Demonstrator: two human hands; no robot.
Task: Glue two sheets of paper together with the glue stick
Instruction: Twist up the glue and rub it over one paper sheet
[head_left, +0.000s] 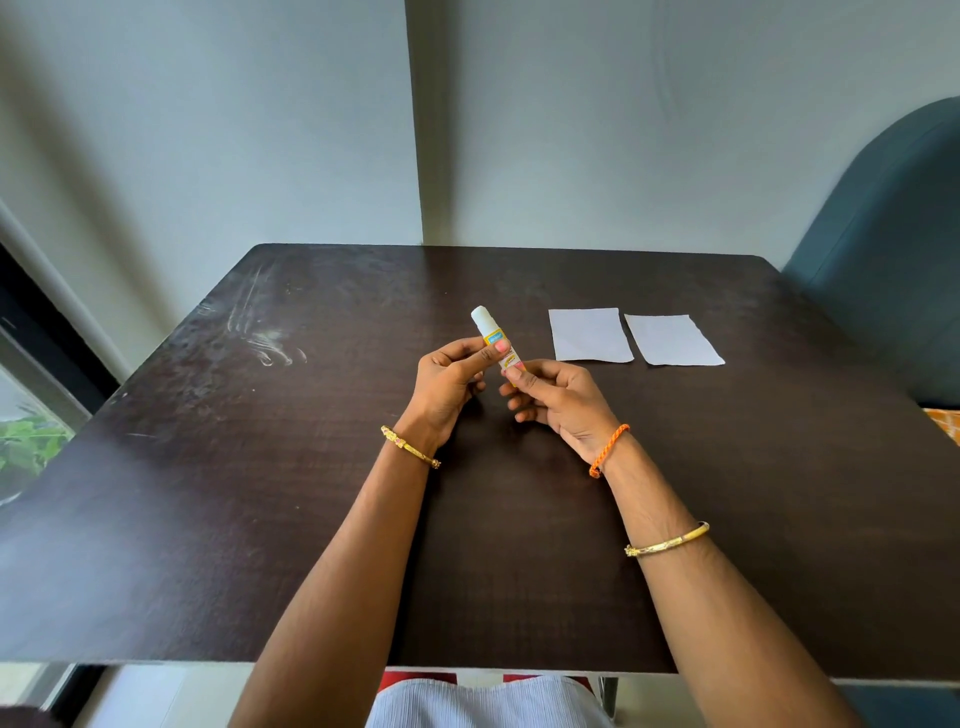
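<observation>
Left hand (451, 387): I pinch the glue stick (493, 340) near its cap.
Right hand (556, 397): I grip its base.
Sheets (589, 335): flat on the counter (260, 467).

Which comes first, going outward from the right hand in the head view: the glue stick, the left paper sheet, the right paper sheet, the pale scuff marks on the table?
From the right hand:
1. Glue stick: pinched by its fingers, and held by the left hand as well.
2. Left paper sheet: just beyond, slightly rightward.
3. Right paper sheet: beside it, farther right.
4. Pale scuff marks: far across the table, on the left.
</observation>
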